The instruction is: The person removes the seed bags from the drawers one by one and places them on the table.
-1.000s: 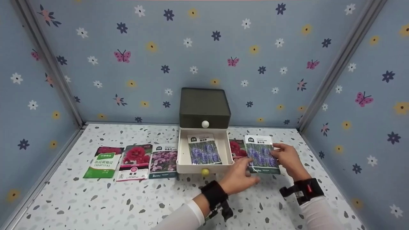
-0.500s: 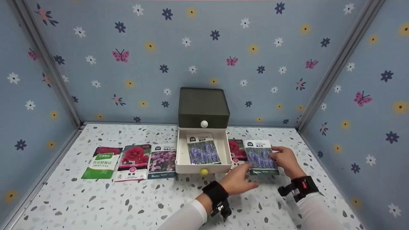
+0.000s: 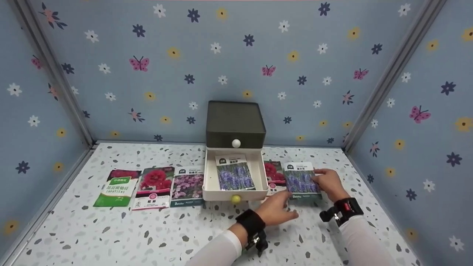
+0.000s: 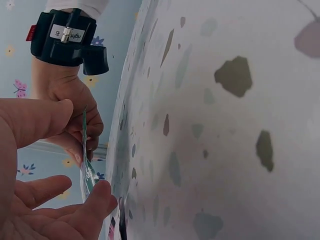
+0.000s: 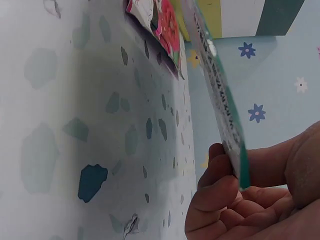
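My right hand (image 3: 330, 185) pinches the right edge of a seed packet with purple flowers (image 3: 302, 181). In the right wrist view that packet (image 5: 220, 95) is seen edge-on, raised off the table between thumb and fingers. At its lower left corner is my left hand (image 3: 274, 207), thumb spread away from the fingers; whether the fingertips touch the packet I cannot tell. A red-flower packet (image 3: 273, 173) lies just left of it, partly hidden by the drawer and the left hand. Another purple-flower packet (image 3: 235, 173) lies in the pulled-out cream drawer (image 3: 261, 168).
The small cabinet (image 3: 236, 118) has a dark green top with a white knob; the drawer has a yellow knob (image 3: 235, 199). Left of it lie a pink-flower packet (image 3: 188, 186), a red-flower packet (image 3: 154, 188) and a green-and-white packet (image 3: 116, 190). Patterned walls (image 3: 229, 55) enclose the speckled table.
The purple-flower packet in my right hand has come down a little, its top edge dropping in view. The left hand has stayed almost still.
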`<state>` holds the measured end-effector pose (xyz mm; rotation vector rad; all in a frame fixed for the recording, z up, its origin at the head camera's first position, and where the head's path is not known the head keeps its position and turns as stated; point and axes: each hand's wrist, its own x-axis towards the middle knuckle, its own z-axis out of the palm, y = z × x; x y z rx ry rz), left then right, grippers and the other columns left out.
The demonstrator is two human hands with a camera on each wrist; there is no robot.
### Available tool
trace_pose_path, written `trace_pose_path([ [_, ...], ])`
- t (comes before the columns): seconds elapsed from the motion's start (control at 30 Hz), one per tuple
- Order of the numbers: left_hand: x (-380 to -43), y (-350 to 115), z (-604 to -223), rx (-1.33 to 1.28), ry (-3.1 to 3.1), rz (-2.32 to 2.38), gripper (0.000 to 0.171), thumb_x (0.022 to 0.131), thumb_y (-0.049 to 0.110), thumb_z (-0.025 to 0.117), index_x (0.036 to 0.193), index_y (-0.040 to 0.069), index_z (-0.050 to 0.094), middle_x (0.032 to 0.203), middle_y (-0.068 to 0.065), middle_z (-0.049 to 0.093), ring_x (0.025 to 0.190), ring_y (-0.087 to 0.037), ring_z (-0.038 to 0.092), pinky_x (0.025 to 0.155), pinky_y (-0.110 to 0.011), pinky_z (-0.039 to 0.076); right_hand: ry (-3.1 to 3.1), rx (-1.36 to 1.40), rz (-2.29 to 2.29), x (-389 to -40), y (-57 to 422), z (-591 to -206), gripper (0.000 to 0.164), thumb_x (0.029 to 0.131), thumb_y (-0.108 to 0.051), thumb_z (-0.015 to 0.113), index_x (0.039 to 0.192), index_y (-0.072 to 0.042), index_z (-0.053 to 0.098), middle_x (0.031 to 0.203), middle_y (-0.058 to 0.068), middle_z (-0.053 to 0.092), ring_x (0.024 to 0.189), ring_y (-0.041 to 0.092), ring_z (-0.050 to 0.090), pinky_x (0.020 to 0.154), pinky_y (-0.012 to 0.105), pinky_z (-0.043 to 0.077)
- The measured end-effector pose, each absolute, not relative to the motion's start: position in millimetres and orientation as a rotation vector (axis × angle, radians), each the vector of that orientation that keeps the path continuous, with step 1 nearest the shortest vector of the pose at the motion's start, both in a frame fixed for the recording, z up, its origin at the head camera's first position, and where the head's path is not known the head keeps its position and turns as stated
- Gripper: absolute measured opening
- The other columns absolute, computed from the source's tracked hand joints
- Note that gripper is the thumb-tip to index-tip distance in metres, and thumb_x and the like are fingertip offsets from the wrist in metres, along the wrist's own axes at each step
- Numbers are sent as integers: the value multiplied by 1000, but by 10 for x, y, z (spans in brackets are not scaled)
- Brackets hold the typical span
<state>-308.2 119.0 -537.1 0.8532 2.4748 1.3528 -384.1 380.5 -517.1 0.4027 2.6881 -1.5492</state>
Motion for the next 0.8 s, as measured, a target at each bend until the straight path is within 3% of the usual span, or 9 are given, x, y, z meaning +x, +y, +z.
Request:
trace_pose_path([
  [0.23,-3084,1181,-5420,892,2517,1312,67,95,27,86,151,-1,63,141,-17,69,118,-25,70,102,-35,58,2706,407,-1492,-3948,3864,-5174,53,108,-11,67,155,9,57,97,5,69,70,14,58,67,31,52],
  [0.4,-3082,1164,-5438,886,2537,1296,65,95,27,86,149,-1,64,142,-17,69,120,-25,70,104,-34,57,2729,453,-1400,-4047,3854,-5148,51,108,-15,67,155,4,60,117,13,71,82,19,64,76,39,52],
  [0.53,-3072,1155,-5436,882,2541,1289,64,95,26,86,149,-1,65,144,-17,68,120,-25,70,104,-34,57,2792,428,-1353,-4110,3817,-5169,49,106,-12,68,150,10,62,132,24,68,87,20,65,74,32,55],
  [0.8,-3075,1165,-5461,888,2544,1274,64,95,26,87,148,0,65,141,-16,69,118,-22,70,104,-33,57,2900,345,-1268,-4142,3774,-5208,44,101,-7,72,137,19,66,134,35,67,89,24,66,66,25,52],
])
